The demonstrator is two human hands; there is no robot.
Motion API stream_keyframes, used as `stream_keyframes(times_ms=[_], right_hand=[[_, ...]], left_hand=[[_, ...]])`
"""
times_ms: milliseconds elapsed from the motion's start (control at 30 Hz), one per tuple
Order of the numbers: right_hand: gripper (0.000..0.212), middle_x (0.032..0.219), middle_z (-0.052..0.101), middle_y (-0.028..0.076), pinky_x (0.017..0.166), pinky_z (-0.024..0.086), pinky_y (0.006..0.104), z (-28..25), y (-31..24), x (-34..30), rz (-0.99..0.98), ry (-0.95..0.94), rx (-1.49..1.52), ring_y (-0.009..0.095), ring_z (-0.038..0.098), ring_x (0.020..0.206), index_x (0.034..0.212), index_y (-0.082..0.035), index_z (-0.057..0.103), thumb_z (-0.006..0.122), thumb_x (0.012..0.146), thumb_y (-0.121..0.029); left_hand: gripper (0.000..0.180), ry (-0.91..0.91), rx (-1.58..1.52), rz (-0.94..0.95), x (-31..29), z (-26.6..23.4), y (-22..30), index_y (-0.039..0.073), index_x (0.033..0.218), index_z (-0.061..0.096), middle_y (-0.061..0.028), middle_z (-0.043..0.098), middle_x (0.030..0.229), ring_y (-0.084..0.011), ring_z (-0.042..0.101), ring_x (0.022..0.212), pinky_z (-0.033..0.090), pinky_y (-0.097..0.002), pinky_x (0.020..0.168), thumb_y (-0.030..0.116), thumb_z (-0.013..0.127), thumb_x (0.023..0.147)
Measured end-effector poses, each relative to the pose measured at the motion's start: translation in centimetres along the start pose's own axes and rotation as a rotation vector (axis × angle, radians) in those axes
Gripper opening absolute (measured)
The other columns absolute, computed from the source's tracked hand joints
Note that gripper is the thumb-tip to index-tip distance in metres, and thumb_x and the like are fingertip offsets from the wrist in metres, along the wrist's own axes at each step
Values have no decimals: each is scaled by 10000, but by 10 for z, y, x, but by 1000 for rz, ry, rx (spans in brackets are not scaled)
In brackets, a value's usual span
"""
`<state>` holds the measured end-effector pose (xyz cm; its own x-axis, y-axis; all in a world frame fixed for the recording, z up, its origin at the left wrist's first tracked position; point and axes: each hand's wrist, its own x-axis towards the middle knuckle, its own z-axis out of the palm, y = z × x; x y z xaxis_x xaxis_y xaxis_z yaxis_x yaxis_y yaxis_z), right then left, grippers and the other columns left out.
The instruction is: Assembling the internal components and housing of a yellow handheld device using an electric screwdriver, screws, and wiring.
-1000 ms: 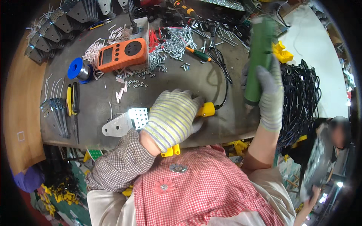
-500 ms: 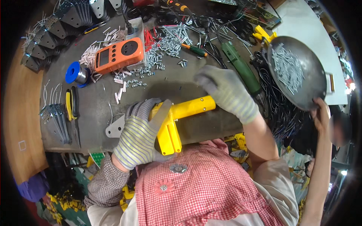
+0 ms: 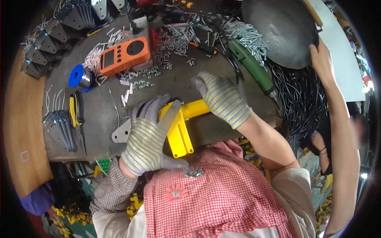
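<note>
A yellow plastic part [image 3: 180, 137], with a tube [image 3: 196, 108] joined to a forked block, sits in my gloved left hand [image 3: 145, 139]. My left fingers and thumb are closed around its left side. My right hand [image 3: 226, 97], gloved too, lies over the tube's far end and hides it. Its fingers are bent and pressed together; whatever they hold cannot be seen. To the right of that hand lies a green electric screwdriver [image 3: 252, 65]. A grey metal plate [image 3: 121, 132] with holes rests beside my left hand.
Another person's hand [image 3: 322, 59] holds a tipped wok [image 3: 278, 33] above a pile of screws [image 3: 248, 37]. An orange meter [image 3: 125, 56], a solder spool [image 3: 80, 77], pliers [image 3: 75, 109] and scattered nuts [image 3: 143, 84] lie across the table. Black cables [image 3: 297, 95] are heaped at right.
My right hand has moved left and down onto the tube's end. The other person has swung the wok up and tipped it, and its screws now lie on the table behind the screwdriver.
</note>
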<state>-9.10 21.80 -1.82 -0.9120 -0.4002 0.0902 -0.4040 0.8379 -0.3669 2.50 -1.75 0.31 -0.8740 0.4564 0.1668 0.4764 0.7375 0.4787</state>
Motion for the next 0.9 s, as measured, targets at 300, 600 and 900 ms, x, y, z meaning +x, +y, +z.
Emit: stream_keyframes(times_ms=[300,600,900], right_hand=[[393,1012,709,228,884,563,517,6,37,-11,-314,224,-217,398,703,989,1362,-71,614,588,971,-103],[732,1126,646,153,914,573,503,-51,138,-27,125,214,-488,360,657,1040,1525,-164,579,798,826,-181],[714,1310,714,141,1034,524,328,-74,98,-10,260,147,659,198,681,1162,1548,4,528,786,895,-126]], left_hand=[[1027,14,-114,-295,86,32,32,-5,1576,407,-237,723,1163,-424,697,1110,542,-494,977,282,920,733],[579,-124,24,-202,97,26,35,72,1308,708,-216,735,1117,-401,717,1032,571,-499,893,311,861,802],[431,-48,-15,-200,92,34,29,123,1184,785,-166,729,1046,-368,720,955,572,-484,844,377,822,837]])
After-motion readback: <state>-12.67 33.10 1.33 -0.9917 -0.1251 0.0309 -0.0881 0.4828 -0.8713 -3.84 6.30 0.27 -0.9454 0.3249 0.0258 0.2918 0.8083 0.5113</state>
